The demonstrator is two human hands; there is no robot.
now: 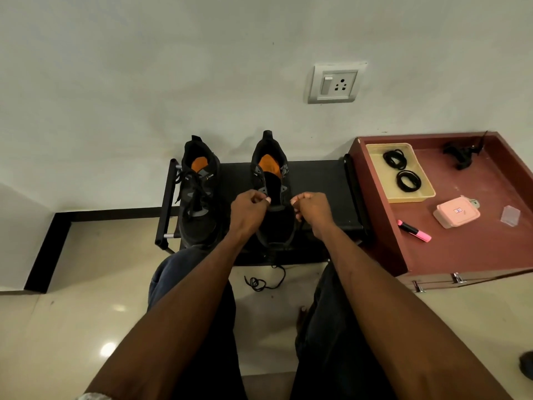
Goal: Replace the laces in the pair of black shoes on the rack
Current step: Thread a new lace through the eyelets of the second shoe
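Both hands pinch a black lace at the unlaced right-hand shoe on the rack.

The left hand (250,204) and right hand (312,206) each close a narrow fingertip grip on an end of the lace (300,226), just above the lower eyelets of the right shoe (272,197). I judge the lace light, limp and slippery, so it is best held close to its stiff tip. The shoe looks soft-sided and light, likely to shift when tugged. The left shoe (199,194), just beside it on the rack (317,183), is laced. A loose lace (261,281) lies on the floor. Coiled laces (402,170) wait in a tray (427,194) on the bench (461,243).
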